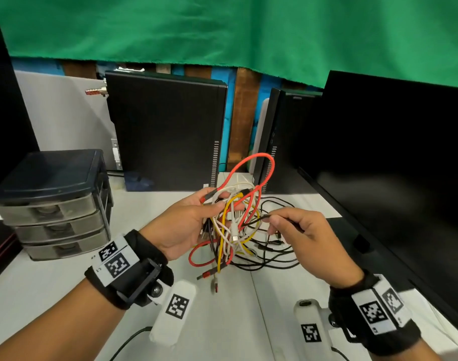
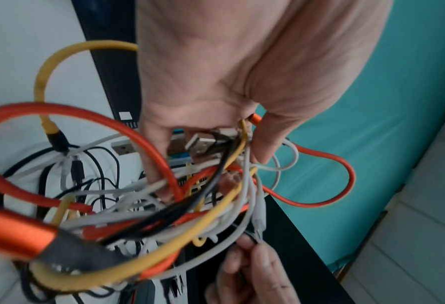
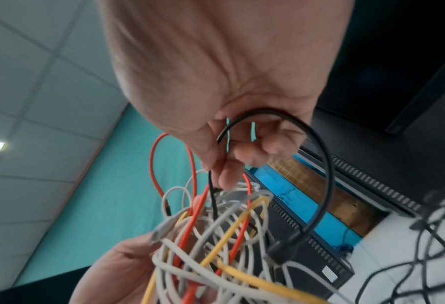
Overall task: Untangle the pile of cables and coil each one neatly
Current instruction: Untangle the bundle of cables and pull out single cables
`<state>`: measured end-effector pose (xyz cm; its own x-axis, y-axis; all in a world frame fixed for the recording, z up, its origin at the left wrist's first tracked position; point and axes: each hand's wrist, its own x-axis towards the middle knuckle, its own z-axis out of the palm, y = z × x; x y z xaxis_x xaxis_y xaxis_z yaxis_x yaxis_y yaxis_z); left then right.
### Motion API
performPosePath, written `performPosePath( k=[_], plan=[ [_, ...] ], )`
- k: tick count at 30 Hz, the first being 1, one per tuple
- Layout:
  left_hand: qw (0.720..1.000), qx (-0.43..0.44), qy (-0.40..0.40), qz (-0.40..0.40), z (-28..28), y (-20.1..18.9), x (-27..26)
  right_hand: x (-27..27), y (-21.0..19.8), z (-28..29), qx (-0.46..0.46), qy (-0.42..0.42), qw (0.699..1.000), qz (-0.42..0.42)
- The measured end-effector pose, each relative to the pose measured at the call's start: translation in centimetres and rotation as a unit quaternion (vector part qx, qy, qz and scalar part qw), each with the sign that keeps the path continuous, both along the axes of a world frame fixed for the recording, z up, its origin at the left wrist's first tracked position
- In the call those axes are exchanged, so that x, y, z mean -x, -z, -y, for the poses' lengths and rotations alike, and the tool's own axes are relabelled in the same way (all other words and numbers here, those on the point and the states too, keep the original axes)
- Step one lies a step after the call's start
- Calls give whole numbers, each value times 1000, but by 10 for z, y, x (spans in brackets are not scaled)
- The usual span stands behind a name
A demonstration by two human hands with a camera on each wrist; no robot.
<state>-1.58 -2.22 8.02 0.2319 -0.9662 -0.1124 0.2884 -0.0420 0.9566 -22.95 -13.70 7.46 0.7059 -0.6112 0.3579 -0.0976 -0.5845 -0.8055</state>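
White desk (image 1: 66, 287), mid-frame — cable tangle (image 1: 233, 225) lifted, nothing coiled yet.
Left hand (image 1: 186, 225) grips the bundle; right hand (image 1: 303, 238) pinches one black cable (image 1: 259, 219) — separating barely begun.

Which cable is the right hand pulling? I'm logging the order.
The thin black cable, pinched by the right hand; the red, yellow and white ones stay bunched in the left hand.

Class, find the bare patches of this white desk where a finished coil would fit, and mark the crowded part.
Bare white desk lies between the grey drawer unit and the left hand, and near the front between the wrists. It is crowded under the tangled cable pile and around the loose black cables beside the black monitor.
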Motion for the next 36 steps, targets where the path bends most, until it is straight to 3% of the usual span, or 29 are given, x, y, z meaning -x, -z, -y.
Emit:
performPosePath(
  k=[6,14,21,24,26,29,31,33,36],
  plan=[
    [990,56,111,-72,-3,3,2,-3,16,13,-89,-27,996,-12],
    [986,75,139,-49,-3,8,-2,-11,22,3,-30,8,999,-13],
    [966,116,218,-72,-8,8,-5,-12,23,1,-33,13,999,-7],
    [982,100,153,-49,-6,7,-1,-13,23,0,-45,26,998,23],
    [992,87,93,-22,-4,6,3,-15,23,-3,-16,77,995,61],
    [995,89,-15,32,1,9,15,-16,20,-15,132,167,967,138],
    [989,99,-96,55,6,15,21,-18,18,-27,213,132,955,156],
    [981,101,-159,57,10,23,26,-21,21,-38,238,81,960,126],
    [972,96,-200,80,12,32,35,-24,31,-39,243,99,965,20]
  ],
)
